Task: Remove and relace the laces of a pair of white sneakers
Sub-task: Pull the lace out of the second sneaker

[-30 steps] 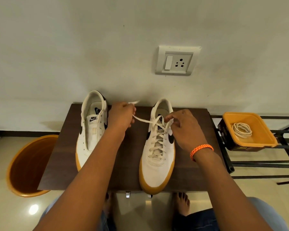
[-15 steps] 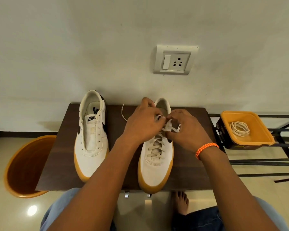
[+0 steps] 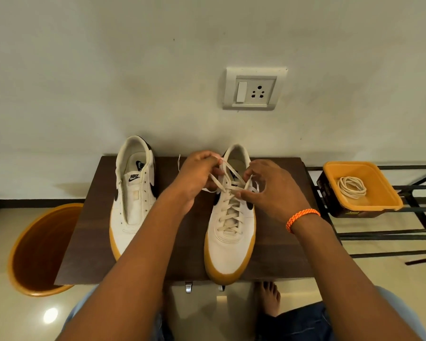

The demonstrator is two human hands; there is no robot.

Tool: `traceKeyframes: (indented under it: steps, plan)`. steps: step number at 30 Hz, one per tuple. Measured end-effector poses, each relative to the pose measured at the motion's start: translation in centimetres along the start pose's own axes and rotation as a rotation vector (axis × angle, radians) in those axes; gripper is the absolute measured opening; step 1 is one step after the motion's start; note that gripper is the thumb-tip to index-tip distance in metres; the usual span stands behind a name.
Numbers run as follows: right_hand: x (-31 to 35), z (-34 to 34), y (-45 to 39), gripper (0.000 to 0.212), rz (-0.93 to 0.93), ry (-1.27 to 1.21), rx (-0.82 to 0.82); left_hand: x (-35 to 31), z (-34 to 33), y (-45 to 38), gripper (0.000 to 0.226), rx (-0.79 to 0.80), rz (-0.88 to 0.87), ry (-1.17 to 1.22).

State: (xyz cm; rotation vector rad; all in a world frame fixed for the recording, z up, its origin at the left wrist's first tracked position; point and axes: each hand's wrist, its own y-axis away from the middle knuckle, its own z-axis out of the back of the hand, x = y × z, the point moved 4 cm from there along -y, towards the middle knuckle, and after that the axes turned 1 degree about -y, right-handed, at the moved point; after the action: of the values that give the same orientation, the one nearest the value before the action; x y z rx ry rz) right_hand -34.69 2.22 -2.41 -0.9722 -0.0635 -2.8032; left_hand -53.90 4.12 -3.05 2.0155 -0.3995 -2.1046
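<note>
1. Left hand (image 3: pixel 197 175) — fingers curled, pinching one strand of the lace (image 3: pixel 228 190) above the collar of the right-hand sneaker (image 3: pixel 231 217); a short free end sticks up just beside the knuckles.
2. Right hand (image 3: pixel 268 190) — fingers bent, thumb and forefinger pinching the other strand at the top eyelets; an orange braided wristband (image 3: pixel 301 217) sits on the wrist.
3. Right-hand sneaker — white upper, gum sole, laced in crosses from toe to top, standing on the dark wooden table (image 3: pixel 91 230) with its toe at the near edge. The two strands cross between the hands, so a knot appears to be starting.
4. Left-hand sneaker (image 3: pixel 133 193) — on the same table, well apart, eyelets bare and tongue exposed.
5. Spare lace (image 3: pixel 352 187) — coiled in the orange tub (image 3: pixel 362 205) on the metal rack (image 3: pixel 403 232) to the right.
6. Handling — the flat lace looks light, limp and slightly slick; it is best held near the stiff tips for threading and close to the eyelets for tensioning. The shoe is stiff enough to stay put under a gentle pull.
7. Orange bin (image 3: pixel 40 249) — on the floor at left.
</note>
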Motion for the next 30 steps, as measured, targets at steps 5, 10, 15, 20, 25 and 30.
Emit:
traceKeyframes:
  steps: [5,10,15,20,25,30]
  plan:
    - [-0.3,0.0,0.6,0.061,0.006,-0.091,0.062,-0.2,-0.5,-0.1,0.017,-0.114,-0.365,-0.656]
    - [-0.4,-0.3,0.7,0.071,-0.024,-0.09,0.064,1.1,-2.6,-0.2,0.023,0.012,-0.355,-0.892]
    - [-0.2,-0.4,0.1,0.062,-0.044,-0.069,-0.001,1.5,-2.8,-0.8,0.015,0.047,-0.293,-0.767]
    - [-0.4,0.0,-0.2,0.06,-0.062,-0.07,-0.005,1.3,-2.4,-1.1,0.022,0.046,-0.23,-0.527]
    - [-0.5,-0.2,-0.4,0.062,-0.075,-0.076,0.027,0.3,-0.7,-1.0,0.018,-0.122,-0.296,-0.421]
    - [0.0,-0.2,-0.4,0.039,-0.055,-0.07,0.024,1.6,-3.0,-0.7,0.019,0.009,-0.337,-0.84]
